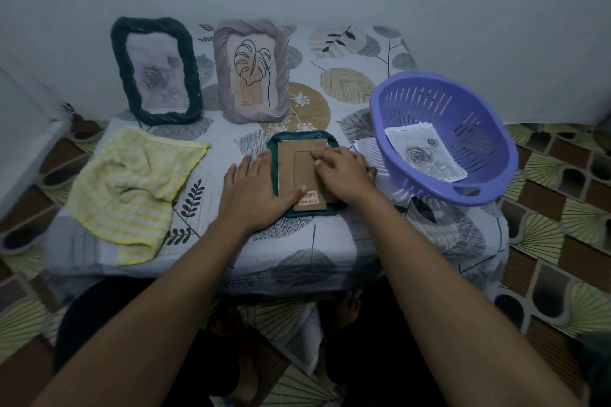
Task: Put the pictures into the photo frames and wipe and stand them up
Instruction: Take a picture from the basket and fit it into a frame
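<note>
A dark green photo frame (299,139) lies face down in the middle of the table, its brown cardboard back (299,163) up. My left hand (254,190) rests flat on the frame's left side, thumb on the cardboard. My right hand (342,170) presses on the cardboard's right side with its fingers bent. Two frames stand at the back: a dark green one (155,71) with a rose picture and a grey one (251,71) with a leaf drawing. A yellow checked cloth (132,188) lies at the left. Rose pictures (426,154) lie in the purple basket (443,135).
The low table has a leaf-patterned cover (347,82) and stands against a pale wall. A white paper (363,145) sticks out between the lying frame and the basket. Patterned floor tiles surround the table; my legs are under its near edge.
</note>
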